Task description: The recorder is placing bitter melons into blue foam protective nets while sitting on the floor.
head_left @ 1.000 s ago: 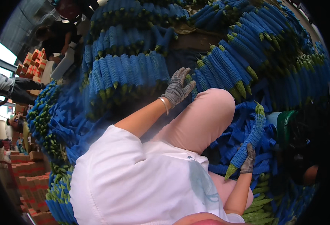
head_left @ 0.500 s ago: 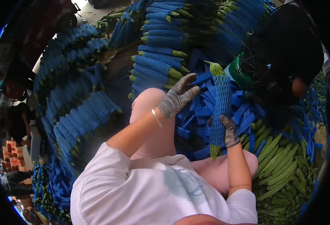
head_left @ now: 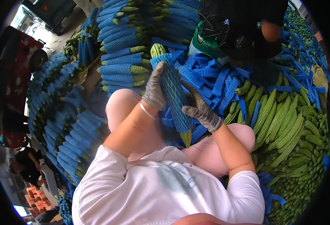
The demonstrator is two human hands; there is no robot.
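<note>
**A:** What are the hands doing?

**B:** Both wear grey knit gloves and hold one long green gourd that is wrapped in a blue foam net sleeve. The left hand is curled around the upper part of the gourd. The right hand grips it from the other side, lower down, with the fingers closed on the sleeve.

**A:** Where is the gourd?

**B:** It is lifted in front of the person, above their knees, and tilted, with its bare green ends poking out of the sleeve at top and bottom.

**A:** What surrounds it?

**B:** Just behind it lies a loose heap of empty blue sleeves. To the right is a pile of bare green gourds. To the left and above, stacked rows of sleeved gourds curve around the person. Another person in dark clothing is at the top, just beyond the sleeves.
</note>
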